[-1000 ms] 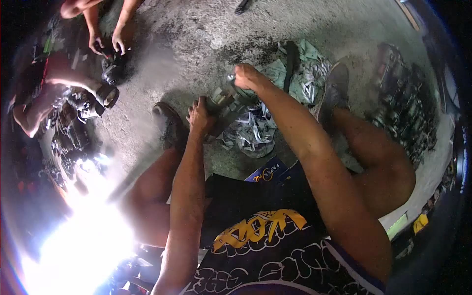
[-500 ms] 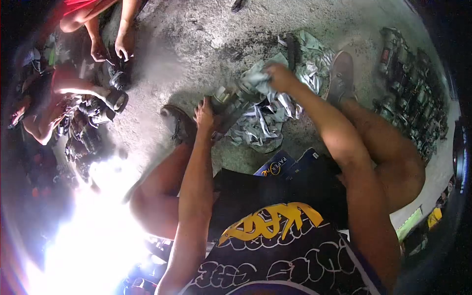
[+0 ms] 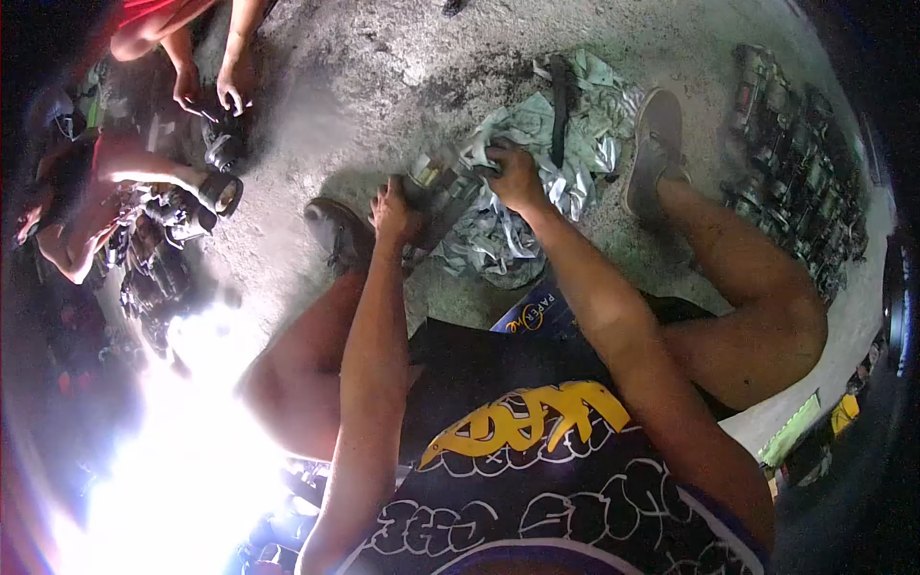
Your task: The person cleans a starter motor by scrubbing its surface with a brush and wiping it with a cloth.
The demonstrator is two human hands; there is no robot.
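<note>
My left hand (image 3: 394, 211) is wrapped round the near-left end of a dark cylindrical metal part (image 3: 450, 196), between my feet. My right hand (image 3: 514, 174) is closed on a light grey cloth (image 3: 479, 149) at the part's upper right end. Crumpled grey cloths (image 3: 498, 244) lie beneath and beside the part. A dark flat bar (image 3: 561, 110) rests on the cloths beyond my right hand.
At the upper left another person's hands (image 3: 230, 86) work at a dark part (image 3: 222, 149). Metal parts are heaped at the left (image 3: 153, 240) and in rows at the right (image 3: 795, 163). A blue box (image 3: 537, 311) lies before my lap. Glare covers the lower left.
My right hand first moved right and lifted with the cloth, then came back down and left against the part. My left hand has stayed on the part's near end.
</note>
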